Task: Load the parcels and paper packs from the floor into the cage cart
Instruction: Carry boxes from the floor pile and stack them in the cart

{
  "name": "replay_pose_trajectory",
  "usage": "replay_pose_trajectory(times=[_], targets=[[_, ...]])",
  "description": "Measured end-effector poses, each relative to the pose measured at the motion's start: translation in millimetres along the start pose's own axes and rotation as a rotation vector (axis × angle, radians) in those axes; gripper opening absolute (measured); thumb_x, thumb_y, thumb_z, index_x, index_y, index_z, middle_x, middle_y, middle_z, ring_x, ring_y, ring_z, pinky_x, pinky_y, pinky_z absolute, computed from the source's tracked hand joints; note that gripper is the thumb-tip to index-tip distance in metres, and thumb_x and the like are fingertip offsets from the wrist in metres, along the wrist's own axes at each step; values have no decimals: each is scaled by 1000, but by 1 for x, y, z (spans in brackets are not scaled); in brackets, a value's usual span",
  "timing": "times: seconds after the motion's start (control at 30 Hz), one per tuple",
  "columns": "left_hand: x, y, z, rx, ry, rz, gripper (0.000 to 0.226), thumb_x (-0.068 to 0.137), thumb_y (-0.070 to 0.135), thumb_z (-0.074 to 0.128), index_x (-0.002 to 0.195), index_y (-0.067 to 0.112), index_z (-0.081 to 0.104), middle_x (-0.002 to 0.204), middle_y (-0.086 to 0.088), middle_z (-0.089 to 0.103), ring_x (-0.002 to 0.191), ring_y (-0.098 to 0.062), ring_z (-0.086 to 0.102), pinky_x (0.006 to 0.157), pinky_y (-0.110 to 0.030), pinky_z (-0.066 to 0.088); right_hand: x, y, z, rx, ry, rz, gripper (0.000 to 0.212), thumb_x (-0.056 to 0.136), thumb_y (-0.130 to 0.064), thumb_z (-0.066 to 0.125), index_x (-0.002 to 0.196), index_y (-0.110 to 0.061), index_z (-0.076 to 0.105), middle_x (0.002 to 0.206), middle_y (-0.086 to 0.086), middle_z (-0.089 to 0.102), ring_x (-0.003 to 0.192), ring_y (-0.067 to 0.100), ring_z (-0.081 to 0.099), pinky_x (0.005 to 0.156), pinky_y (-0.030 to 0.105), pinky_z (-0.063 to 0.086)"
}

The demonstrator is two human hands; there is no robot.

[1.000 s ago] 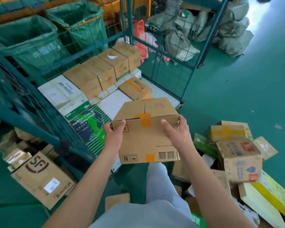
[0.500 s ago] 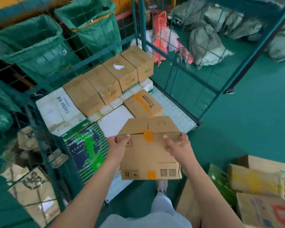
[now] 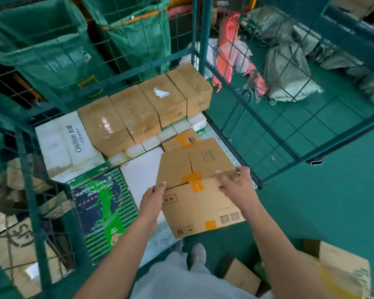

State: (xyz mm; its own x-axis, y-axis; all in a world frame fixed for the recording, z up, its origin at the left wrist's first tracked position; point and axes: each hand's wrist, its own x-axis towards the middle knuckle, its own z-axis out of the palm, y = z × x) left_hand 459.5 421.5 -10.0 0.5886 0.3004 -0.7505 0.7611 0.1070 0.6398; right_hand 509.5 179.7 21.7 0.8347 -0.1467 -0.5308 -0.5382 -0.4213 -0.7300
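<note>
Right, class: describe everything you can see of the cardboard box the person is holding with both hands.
The cardboard box is plain brown corrugated card, closed, its top flaps meeting at a centre seam sealed with orange tape; another orange patch sits low on the near side, beside small printed handling symbols and codes. It is tilted, top face leaning away, held above the front edge of the cage cart. The left hand grips its left edge, the right hand its upper right corner.

Brown carton (image 3: 200,199), orange tape (image 3: 194,180); teal cage cart (image 3: 200,35).
</note>
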Motion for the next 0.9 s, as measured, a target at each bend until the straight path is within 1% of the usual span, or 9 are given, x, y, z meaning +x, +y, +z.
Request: replay_pose_trajectory(times=[0.1, 0.2, 0.33, 0.43, 0.5, 0.57, 0.73, 0.8, 0.9], targets=[[16, 10, 8, 5, -29, -27, 32, 107, 44, 45, 109, 18, 63, 109, -6, 69, 101, -20, 63, 94, -40, 50, 12, -9, 0, -90, 54, 1, 86, 72, -80, 60, 137, -31, 33, 131, 0, 40, 96, 25, 71, 90, 53, 57], [39, 9, 19, 26, -46, -24, 53, 101, 55, 42, 125, 12, 60, 120, -11, 67, 108, -26, 62, 86, -37, 49, 27, -18, -2, -179, 97, 30, 88, 73, -83, 55, 138, -29, 33, 130, 0, 41, 97, 27, 70, 89, 51, 56], [75, -5, 40, 48, -71, -74, 75, 88, 58, 41, 138, 2, 50, 131, -26, 59, 114, -39, 61, 101, -46, 49, 48, -27, -11, -238, 124, 72, 79, 83, -75, 56, 138, -24, 33, 128, 3, 43, 98, 29, 68, 85, 47, 55], [94, 3, 67, 48, -104, -104, 67, 94, 48, 40, 142, 2, 46, 134, -27, 56, 105, -35, 60, 108, -54, 43, 76, -31, -25, -281, 143, 82, 73, 88, -69, 57, 138, -22, 33, 129, 3, 44, 102, 32, 65, 85, 45, 49], [105, 13, 90, 48, -109, -143, 69, 91, 49, 40, 143, 5, 45, 138, -26, 54, 124, -41, 56, 111, -55, 44, 103, -33, -37, -298, 133, 89, 69, 90, -64, 57, 138, -20, 32, 127, 3, 44, 105, 34, 62, 91, 48, 49], [113, 29, 114, 49, -114, -175, 62, 94, 45, 41, 144, 9, 45, 137, -21, 57, 130, -40, 53, 112, -55, 43, 136, -35, -50, -301, 113, 103, 63, 92, -56, 59, 135, -18, 32, 126, 5, 45, 107, 35, 59, 92, 47, 47], [127, 82, 182, -33, -87, -232, 28, 108, 26, 37, 134, 30, 49, 116, 6, 60, 109, -17, 56, 110, -47, 47, 226, -33, -85, -333, 46, 113, 49, 97, -38, 58, 132, -15, 34, 123, 3, 45, 107, 33, 55, 84, 40, 38], [151, 92, 211, -57, -61, -254, 26, 109, 21, 36, 129, 25, 52, 98, 8, 55, 93, -13, 52, 102, -41, 49, 261, -33, -96, -327, 49, 117, 47, 98, -36, 60, 131, -16, 34, 123, 3, 46, 101, 32, 53, 82, 39, 38], [188, 109, 251, -121, 0, -280, 22, 110, 14, 37, 124, 21, 53, 94, 8, 50, 83, -8, 49, 99, -36, 52, 311, -32, -105, -351, 55, 83, 43, 97, -37, 60, 127, -19, 34, 124, 2, 50, 96, 31, 53, 79, 40, 40]])
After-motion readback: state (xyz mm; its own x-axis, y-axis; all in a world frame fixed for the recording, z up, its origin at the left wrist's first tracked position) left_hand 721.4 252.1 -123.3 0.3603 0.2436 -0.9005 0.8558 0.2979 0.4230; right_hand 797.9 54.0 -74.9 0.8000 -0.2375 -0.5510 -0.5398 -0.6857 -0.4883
